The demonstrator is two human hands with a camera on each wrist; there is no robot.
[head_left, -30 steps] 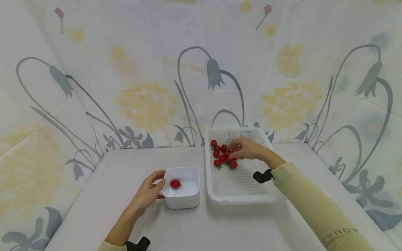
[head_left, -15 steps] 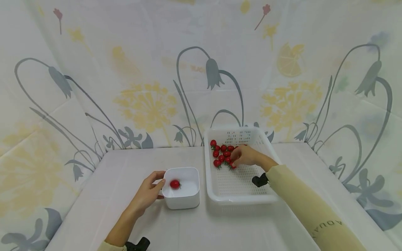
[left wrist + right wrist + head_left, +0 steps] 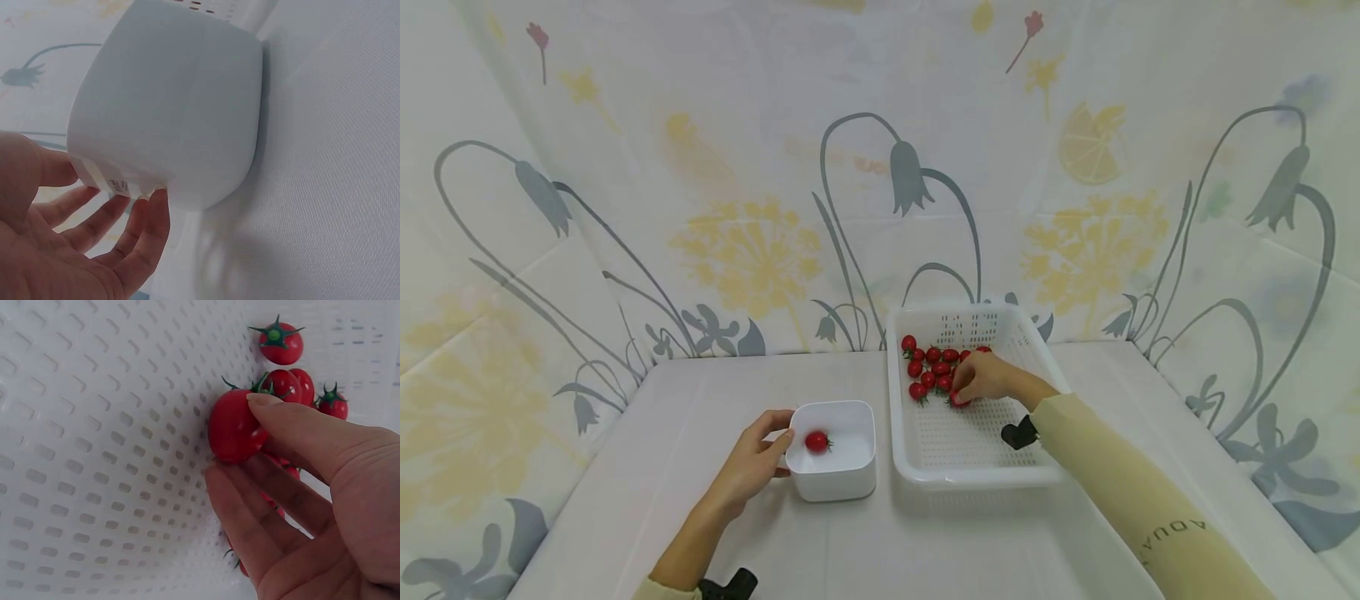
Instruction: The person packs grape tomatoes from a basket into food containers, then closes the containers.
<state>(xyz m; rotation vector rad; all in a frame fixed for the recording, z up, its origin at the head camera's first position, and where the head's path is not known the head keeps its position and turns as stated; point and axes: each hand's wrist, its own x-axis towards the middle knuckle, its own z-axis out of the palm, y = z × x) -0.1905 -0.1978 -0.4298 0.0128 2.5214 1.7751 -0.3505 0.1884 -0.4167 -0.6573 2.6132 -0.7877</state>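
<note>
Basket (image 3: 955, 446) roomy at near end — tomatoes (image 3: 942, 368) beyond, narrow gap to box (image 3: 837, 487)

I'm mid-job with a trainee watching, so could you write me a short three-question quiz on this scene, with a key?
1. Fill the blank: in the white basket, the right hand pinches a red ____.

2. True or false, on the small white box: it holds several tomatoes.

3. Multiple choice: what does the left hand touch?
A) the basket's rim
B) the side of the box
C) a green stem

Key:
1. cherry tomato
2. False; a single tomato lies inside.
3. B
</note>
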